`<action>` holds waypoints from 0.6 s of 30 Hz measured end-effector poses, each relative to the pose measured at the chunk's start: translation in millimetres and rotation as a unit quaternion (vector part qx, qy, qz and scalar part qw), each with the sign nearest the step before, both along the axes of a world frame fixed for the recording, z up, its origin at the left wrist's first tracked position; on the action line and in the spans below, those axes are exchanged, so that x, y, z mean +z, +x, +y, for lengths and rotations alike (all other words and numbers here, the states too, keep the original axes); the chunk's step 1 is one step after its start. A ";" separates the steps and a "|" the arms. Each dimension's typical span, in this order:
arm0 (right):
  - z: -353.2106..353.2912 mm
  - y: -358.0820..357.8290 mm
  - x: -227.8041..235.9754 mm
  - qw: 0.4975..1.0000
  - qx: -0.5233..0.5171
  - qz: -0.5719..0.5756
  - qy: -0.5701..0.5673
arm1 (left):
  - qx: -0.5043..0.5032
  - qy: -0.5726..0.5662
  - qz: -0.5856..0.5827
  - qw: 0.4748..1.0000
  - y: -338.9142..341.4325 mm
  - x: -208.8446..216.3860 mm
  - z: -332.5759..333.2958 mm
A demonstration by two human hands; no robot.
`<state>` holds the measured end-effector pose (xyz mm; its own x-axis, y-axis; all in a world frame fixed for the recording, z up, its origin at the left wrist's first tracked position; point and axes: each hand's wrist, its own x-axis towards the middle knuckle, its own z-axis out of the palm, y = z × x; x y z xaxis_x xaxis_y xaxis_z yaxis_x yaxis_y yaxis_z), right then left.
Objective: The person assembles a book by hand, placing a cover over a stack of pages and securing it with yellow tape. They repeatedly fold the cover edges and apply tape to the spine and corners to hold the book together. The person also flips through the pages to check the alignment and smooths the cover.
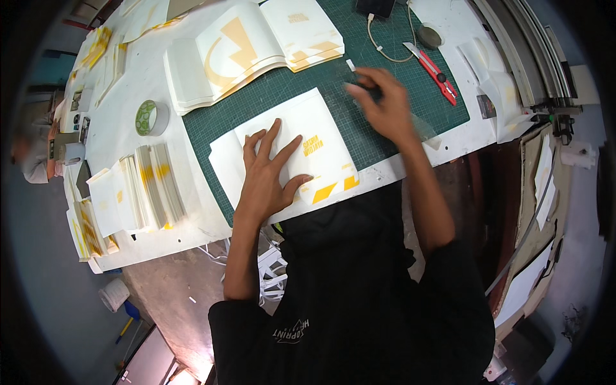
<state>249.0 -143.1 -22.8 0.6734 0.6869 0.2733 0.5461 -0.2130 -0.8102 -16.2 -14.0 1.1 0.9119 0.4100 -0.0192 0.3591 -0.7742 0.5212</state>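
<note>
My left hand (266, 163) lies with fingers spread on a white printed sheet (324, 115) with yellow lettering and yellow blocks, folded like a book cover. It presses the sheet onto the green cutting mat (215, 154) near the table's front edge. To the right, my right hand (388, 109) hovers over the mat with curled fingers. A small dark thing shows between its thumb and fingers, too blurred to name. Just beyond the fingertips is a small white piece (350, 65). A clear plastic scrap (423, 130) lies below my right wrist.
An open stack of printed sheets (244, 48) lies at the mat's far side. A red utility knife (439, 76), a round dark object (429, 36) and a cable (385, 52) sit at the right. A tape roll (152, 118) and stacked booklets (144, 189) stand left.
</note>
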 end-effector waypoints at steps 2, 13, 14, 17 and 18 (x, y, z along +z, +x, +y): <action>-50.5 3.3 6.1 0.986 -0.085 -0.124 -0.078 | 0.014 -0.027 -0.002 1.000 0.1 3.9 -0.8; -117.3 -17.6 -0.6 0.982 -0.090 0.078 -0.146 | 0.013 -0.030 -0.003 0.999 0.2 5.4 0.3; -113.7 -25.4 2.2 0.987 -0.055 0.068 -0.137 | 0.016 -0.037 -0.004 0.999 0.3 5.7 0.5; -98.5 -47.4 9.9 0.985 0.127 -0.099 -0.056 | 0.010 0.001 -0.005 1.000 -0.5 3.4 0.5; -95.9 -53.6 10.8 0.981 0.145 -0.105 -0.069 | 0.008 -0.002 -0.001 1.000 0.1 3.9 0.9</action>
